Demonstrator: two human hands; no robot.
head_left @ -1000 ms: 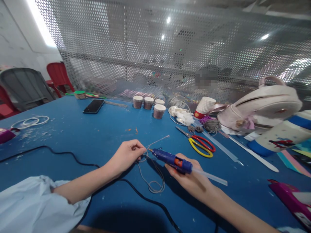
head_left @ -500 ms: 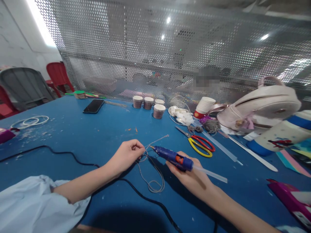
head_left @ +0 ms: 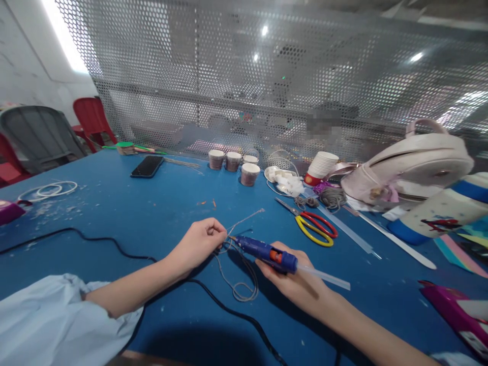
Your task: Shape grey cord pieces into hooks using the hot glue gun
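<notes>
Nozzle (head_left: 233, 238) of the blue glue gun (head_left: 263, 251) right at the pinched grey cord (head_left: 246, 220)

Step looks like hot-gluing the cord. Left hand (head_left: 202, 239): narrow grip, thumb and fingertip pinching cord over the surface (head_left: 171, 203). Free end angles off to the right, slack lies in loops nearer the wearer. Right hand (head_left: 295, 279): grip wrapped round the gun, clear glue stick (head_left: 326, 277) out the back. Trigger hidden, can't tell if squeezed. Can't confirm nozzle-to-cord contact either. Next move, I'd judge, calls for a steady tip, small bead, fingertips off the hot end. Vs half a second ago: gun shifted left and slightly down, nozzle closer to the pinch. Left hand basically unmoved; scissors (head_left: 298, 215) same spot.
</notes>
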